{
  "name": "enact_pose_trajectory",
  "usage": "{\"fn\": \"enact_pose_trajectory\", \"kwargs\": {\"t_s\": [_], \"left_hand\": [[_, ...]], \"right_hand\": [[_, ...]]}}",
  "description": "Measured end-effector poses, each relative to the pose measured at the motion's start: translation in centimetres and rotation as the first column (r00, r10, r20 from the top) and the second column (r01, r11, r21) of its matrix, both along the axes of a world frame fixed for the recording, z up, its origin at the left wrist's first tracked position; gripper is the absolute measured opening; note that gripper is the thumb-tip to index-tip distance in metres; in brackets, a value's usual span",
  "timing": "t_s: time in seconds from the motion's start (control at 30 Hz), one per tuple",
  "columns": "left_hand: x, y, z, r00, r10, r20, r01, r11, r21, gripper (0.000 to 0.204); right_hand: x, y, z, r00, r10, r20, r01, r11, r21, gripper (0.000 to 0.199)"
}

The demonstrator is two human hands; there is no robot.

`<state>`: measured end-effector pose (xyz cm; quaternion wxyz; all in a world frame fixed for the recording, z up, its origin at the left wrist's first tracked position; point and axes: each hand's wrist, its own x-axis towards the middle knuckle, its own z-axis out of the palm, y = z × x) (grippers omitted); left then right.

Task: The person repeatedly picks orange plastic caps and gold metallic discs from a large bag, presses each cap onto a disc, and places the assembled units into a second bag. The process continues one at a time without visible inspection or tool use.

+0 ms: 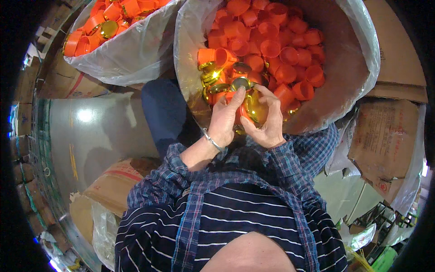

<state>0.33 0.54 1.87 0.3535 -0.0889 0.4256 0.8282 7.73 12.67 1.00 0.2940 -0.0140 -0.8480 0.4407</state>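
My left hand (223, 121) is closed around an orange plastic cup-shaped cap (238, 111), mostly hidden by the fingers. My right hand (268, 121) grips a shiny gold round cap (257, 108) right beside it, and the two pieces touch or nearly touch. Both hands are over the near rim of a large bag-lined container (362, 50). Just beyond them lie loose gold lids (210, 76) and a gold-rimmed disc (240, 83). Many orange cups (270, 48) fill the container behind these.
A second bag-lined container (122, 61) at the upper left holds more orange cups (93, 22) with a gold lid (108, 29) among them. Cardboard boxes stand on the right (385, 145) and at the lower left (115, 181). Grey floor (90, 136) shows at left.
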Motion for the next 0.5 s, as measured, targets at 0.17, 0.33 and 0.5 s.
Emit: {"fn": "enact_pose_trajectory", "kwargs": {"t_s": [0.17,0.33,0.5], "left_hand": [[0.5,0.1,1.7,0.993,0.11,0.044,-0.114,0.988,0.108,0.04],[1.2,0.1,2.8,0.975,0.199,-0.099,-0.2,0.98,0.003,0.033],[2.0,0.0,2.7,0.919,0.208,-0.336,-0.244,0.967,-0.068,0.029]], "right_hand": [[-0.2,-0.7,1.3,0.998,-0.054,0.028,0.052,0.996,0.072,0.063],[-0.5,-1.7,1.3,0.998,-0.044,-0.047,0.047,0.997,0.057,0.052],[-0.6,-2.8,1.0,0.991,-0.122,-0.058,0.124,0.992,0.036,0.051]]}}
